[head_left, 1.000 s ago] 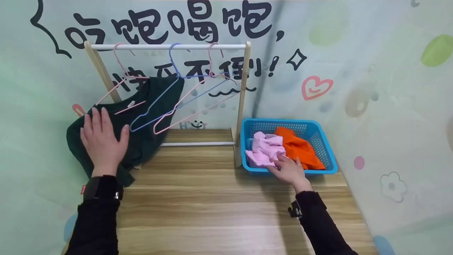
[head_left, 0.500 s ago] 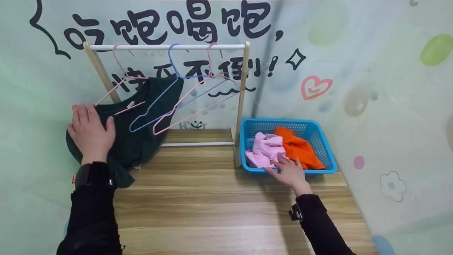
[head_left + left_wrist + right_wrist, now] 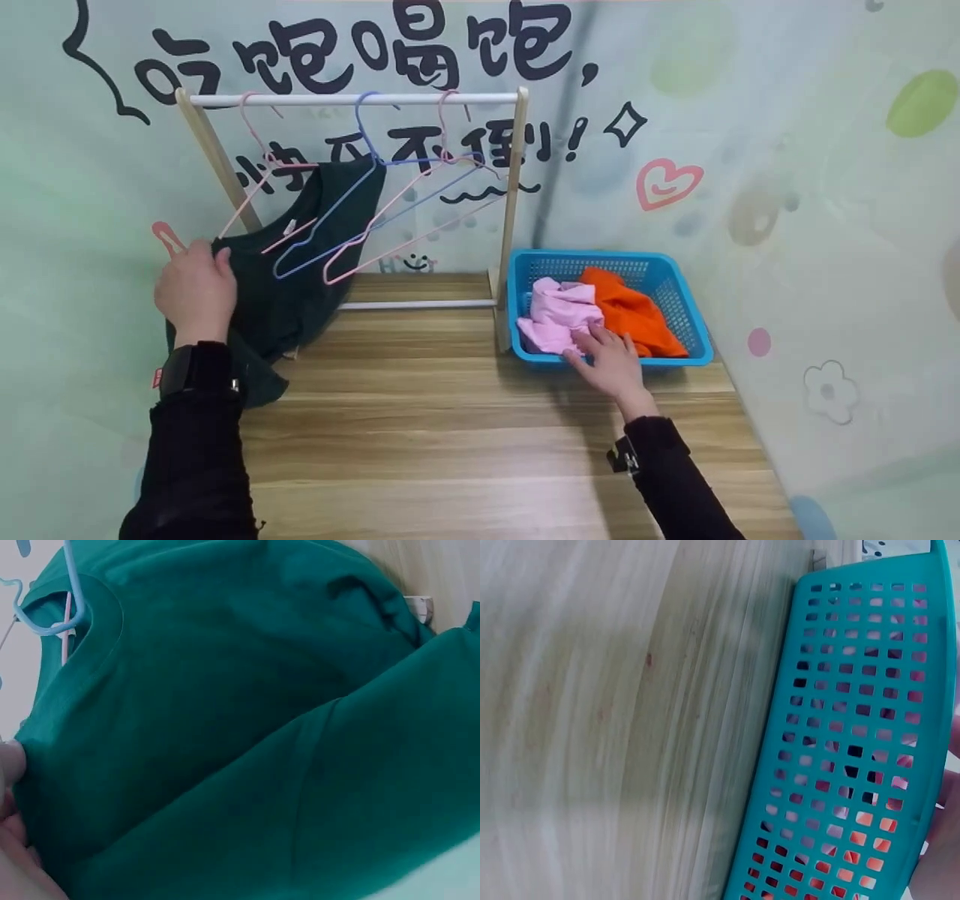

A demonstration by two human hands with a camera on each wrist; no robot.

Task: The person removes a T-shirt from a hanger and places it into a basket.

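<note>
A dark green shirt (image 3: 277, 300) hangs askew on a pink hanger (image 3: 243, 204) at the left of the rack. My left hand (image 3: 196, 292) grips its left shoulder near the hanger's end; in the left wrist view the thumb and curled fingers of that hand (image 3: 11, 765) hold the edge of the green fabric (image 3: 187, 675). At the right, my right hand (image 3: 611, 367) reaches over the front rim of a blue basket (image 3: 675, 264), fingers loosely spread by a pink cloth (image 3: 559, 300). The right wrist view shows the basket's perforated side (image 3: 821, 727) and part of that hand (image 3: 939, 862).
A blue hanger (image 3: 337, 206) and a second pink hanger (image 3: 443, 124) hang on the rack's white bar (image 3: 322, 99). An orange cloth (image 3: 630, 315) lies in the basket beside the pink one. The rack and basket stand on a wooden table (image 3: 420, 427) against a printed wall.
My left hand has moved left from lying flat on the shirt to its shoulder, curled its fingers round it and drawn the fabric inward. The right hand stays at the basket.
</note>
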